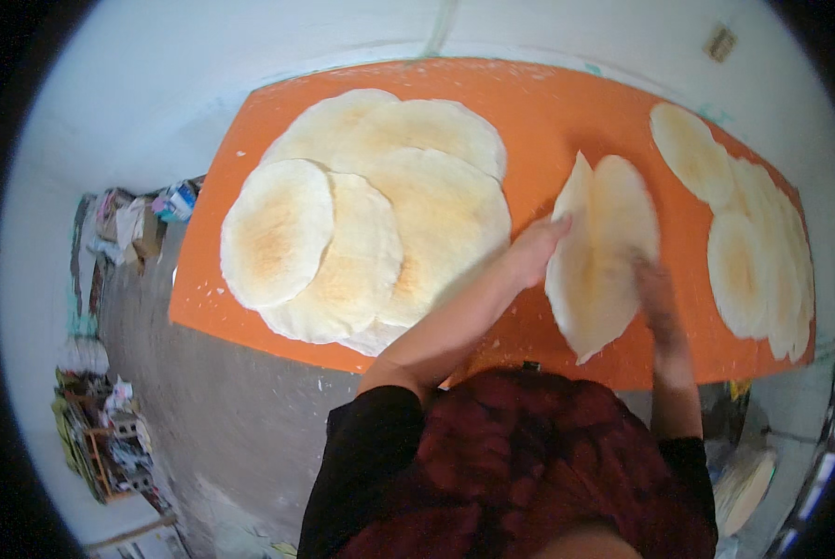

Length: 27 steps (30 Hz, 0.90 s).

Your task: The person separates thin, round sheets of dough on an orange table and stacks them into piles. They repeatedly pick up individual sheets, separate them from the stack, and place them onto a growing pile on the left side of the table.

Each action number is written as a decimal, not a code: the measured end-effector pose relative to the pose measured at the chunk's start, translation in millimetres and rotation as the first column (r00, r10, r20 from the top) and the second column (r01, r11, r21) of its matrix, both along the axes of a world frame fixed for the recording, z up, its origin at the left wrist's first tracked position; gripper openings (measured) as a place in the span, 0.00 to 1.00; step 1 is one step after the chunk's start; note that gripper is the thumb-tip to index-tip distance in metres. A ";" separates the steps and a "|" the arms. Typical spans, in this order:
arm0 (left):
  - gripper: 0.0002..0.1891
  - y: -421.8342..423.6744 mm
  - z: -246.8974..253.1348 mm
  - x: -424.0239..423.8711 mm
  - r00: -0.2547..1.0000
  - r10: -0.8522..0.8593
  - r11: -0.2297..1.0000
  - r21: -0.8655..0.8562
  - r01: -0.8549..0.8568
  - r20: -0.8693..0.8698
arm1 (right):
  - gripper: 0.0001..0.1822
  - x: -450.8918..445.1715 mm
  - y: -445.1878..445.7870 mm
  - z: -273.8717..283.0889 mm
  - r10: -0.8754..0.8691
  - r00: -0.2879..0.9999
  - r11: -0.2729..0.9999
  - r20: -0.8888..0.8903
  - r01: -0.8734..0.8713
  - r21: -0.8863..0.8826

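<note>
A thin round flatbread [617,209] is bent along a lengthwise crease in front of me, its left part raised from the orange tabletop [536,161]. My left hand [540,248] grips the raised left edge, thumb on the near face. On the right side of the same bread, my right hand [651,290] is blurred and touches or nearly touches its edge; whether the fingers close on it is unclear. Left of my arms lies a spread of overlapping large flatbreads [452,223], with a smaller browned round [278,234] on top.
At the table's right end, several flatbreads [739,272] overlap in a row. A pale wall [333,35] borders the far edge. Clutter and boxes [127,227] stand on the grey floor [250,419] to the left. A pale round stack [746,489] sits below the table at right.
</note>
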<state>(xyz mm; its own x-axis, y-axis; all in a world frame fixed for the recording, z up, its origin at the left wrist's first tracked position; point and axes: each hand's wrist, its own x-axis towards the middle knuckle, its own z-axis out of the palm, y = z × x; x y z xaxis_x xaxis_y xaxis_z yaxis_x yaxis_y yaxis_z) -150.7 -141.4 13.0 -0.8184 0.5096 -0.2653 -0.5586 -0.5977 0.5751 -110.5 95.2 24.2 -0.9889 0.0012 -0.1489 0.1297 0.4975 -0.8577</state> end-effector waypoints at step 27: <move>0.15 -394.1 -86.4 -48.0 0.412 0.875 0.453 -0.130 -0.882 0.255 | 0.19 -157.7 89.6 84.2 -0.324 0.945 0.890 -0.051 0.286 -0.355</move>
<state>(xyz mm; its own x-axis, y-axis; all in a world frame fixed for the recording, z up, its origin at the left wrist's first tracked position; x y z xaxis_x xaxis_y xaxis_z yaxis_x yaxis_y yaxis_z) -198.8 -535.6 -73.4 -0.7260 -0.4393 -0.5291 0.1648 -0.8581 0.4863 -268.2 184.8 108.4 -0.9577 0.2737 -0.0891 0.1273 0.1253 -0.9839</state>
